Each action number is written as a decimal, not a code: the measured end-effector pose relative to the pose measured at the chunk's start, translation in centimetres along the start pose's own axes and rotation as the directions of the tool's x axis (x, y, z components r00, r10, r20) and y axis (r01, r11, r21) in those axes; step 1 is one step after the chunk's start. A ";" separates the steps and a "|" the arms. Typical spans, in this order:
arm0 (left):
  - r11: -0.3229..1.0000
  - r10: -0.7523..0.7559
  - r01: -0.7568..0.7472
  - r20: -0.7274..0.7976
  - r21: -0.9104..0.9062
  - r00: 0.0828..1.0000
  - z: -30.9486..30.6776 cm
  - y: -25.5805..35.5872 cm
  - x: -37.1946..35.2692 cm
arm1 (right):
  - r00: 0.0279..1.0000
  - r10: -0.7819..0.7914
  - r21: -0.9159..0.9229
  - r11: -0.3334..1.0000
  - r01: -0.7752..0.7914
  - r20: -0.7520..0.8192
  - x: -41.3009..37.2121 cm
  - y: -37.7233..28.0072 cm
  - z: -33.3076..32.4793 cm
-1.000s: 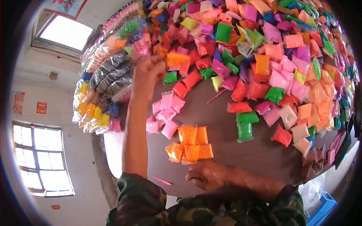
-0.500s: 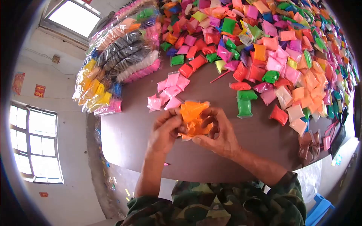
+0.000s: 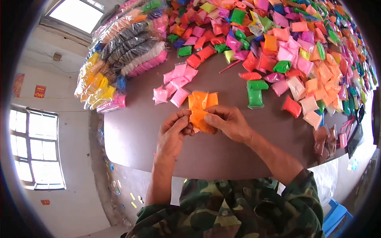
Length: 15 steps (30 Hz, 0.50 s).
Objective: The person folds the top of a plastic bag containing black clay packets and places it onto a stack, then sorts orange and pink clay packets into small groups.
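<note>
Orange packets [image 3: 203, 100] in clear film are at the middle of the brown table [image 3: 131, 139]. My left hand [image 3: 173, 131] pinches the left edge of the lower orange packet. From the right, my right hand [image 3: 231, 123] grips the same packet, its thumb lying on top. Further orange packets show just beyond my fingers. A small cluster of pink packets [image 3: 178, 82] lies beyond my left hand. Two green packets [image 3: 255, 97] lie beyond my right hand.
A large heap of coloured packets [image 3: 293, 55] covers the back and right of the table. Bundled packets in clear bags [image 3: 127, 51] are stacked at the back left. Brown packets [image 3: 324, 142] sit near the right edge, with a blue stool [image 3: 336, 218] below.
The view has tilted, so the table's things appear a little higher. The orange packets have spread apart, some now beyond my hands. My right hand has turned, its thumb now over the packet.
</note>
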<state>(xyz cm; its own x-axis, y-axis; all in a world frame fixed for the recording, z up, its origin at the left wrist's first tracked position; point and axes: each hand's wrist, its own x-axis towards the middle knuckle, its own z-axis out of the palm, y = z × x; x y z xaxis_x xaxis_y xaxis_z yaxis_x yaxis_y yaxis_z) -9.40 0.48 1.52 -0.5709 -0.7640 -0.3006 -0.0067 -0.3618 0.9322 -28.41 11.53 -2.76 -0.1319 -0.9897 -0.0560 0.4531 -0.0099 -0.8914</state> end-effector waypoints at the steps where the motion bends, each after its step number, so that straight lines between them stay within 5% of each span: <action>1: 0.999 0.009 -0.008 -0.010 0.047 1.000 0.1 0.0 0.0 | 1.000 0.007 -0.011 1.000 -0.007 0.016 0.0 0.0 -0.1; 11: 0.874 0.119 -0.114 0.018 0.472 0.993 2.3 1.1 -0.7 | 1.000 -0.019 -0.055 0.998 0.019 0.015 0.6 1.1 -0.6; 15: 0.879 0.165 -0.166 0.041 0.447 0.985 1.9 0.6 -0.2 | 0.999 -0.019 -0.094 0.995 0.022 0.038 0.8 1.6 -0.7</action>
<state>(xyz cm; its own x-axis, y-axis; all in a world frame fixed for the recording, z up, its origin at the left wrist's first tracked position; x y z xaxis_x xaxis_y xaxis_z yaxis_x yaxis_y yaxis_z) -10.85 1.47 2.55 -0.5977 -0.7904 -0.1342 -0.2785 0.0477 0.9593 -28.37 10.83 -4.58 -0.1062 -0.9941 -0.0222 0.3648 -0.0182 -0.9309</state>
